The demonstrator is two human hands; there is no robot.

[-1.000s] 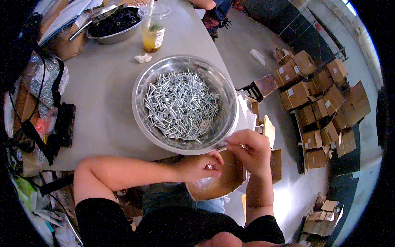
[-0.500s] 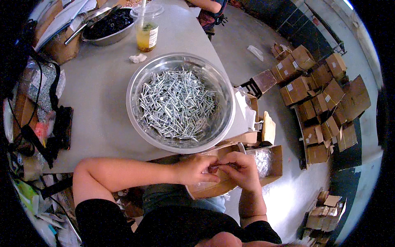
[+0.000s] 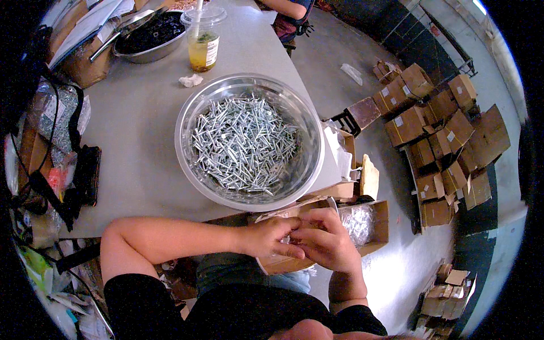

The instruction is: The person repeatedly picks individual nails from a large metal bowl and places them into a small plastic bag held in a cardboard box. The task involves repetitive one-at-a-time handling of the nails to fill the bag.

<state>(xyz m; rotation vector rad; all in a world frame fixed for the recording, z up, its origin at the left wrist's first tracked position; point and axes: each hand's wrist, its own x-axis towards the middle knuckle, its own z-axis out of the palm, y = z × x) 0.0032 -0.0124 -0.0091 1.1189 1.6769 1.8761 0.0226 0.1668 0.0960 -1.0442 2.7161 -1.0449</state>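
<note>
In front of my body, just off the table's near edge, my left hand (image 3: pixel 270 236) and my right hand (image 3: pixel 328 240) meet with fingers bent inward. Both are closed around something small, mostly hidden between the fingers, that I cannot make out. Under them is an open cardboard box (image 3: pixel 283 264). Just beyond the hands, a large metal bowl (image 3: pixel 188 170) holds a heap of silvery screws (image 3: pixel 243 144). Neither hand touches the screws.
A second carton holding clear plastic bags (image 3: pixel 358 222) stands beside my right hand. On the grey table (image 3: pixel 133 130) are a drink cup (image 3: pixel 203 50), crumpled tissue (image 3: pixel 191 81) and a basin of dark pieces (image 3: pixel 150 37). Stacked cartons (image 3: pixel 436 141) line the right; another person (image 3: pixel 290 17) sits far off.
My right hand has shifted slightly toward the left and turned, its fingers now overlapping the left fingertips. The left hand stays nearly in place, and the bowl has not visibly moved.
</note>
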